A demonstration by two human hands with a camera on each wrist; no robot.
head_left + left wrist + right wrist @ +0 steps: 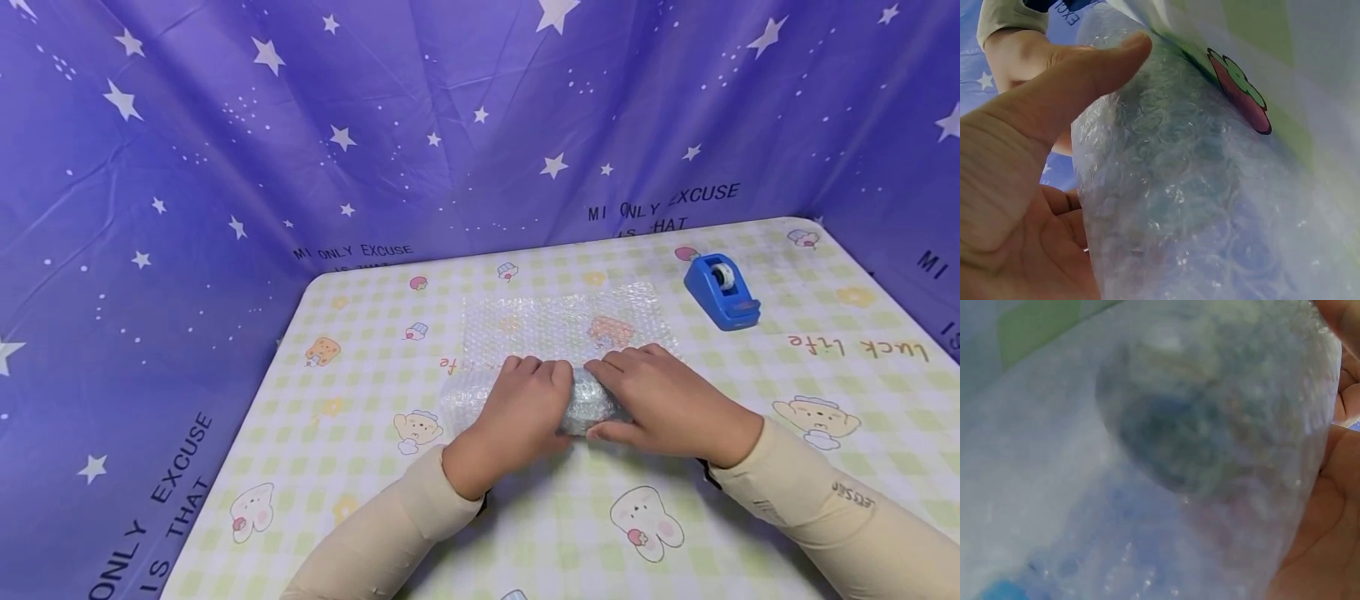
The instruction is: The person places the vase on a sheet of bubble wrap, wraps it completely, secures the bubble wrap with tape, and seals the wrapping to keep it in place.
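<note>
A clear bubble wrap sheet (543,325) lies flat on the table, its near part rolled around a thing inside. My left hand (521,408) grips the left of the bubble wrap roll (588,402), fingers over the top. From the right, my right hand (656,404) grips the same roll, thumb at its near side. In the left wrist view the left thumb (1097,78) lies along the layered wrap. Through the wrap in the right wrist view shows a dark, rounded end (1166,431) of the wrapped thing; its kind is too blurred to tell.
A blue tape dispenser (723,292) with a roll of tape stands at the back right of the table. The tabletop (352,492) has a green checked cover with cartoon prints. A purple curtain (420,100) with stars hangs behind and at both sides.
</note>
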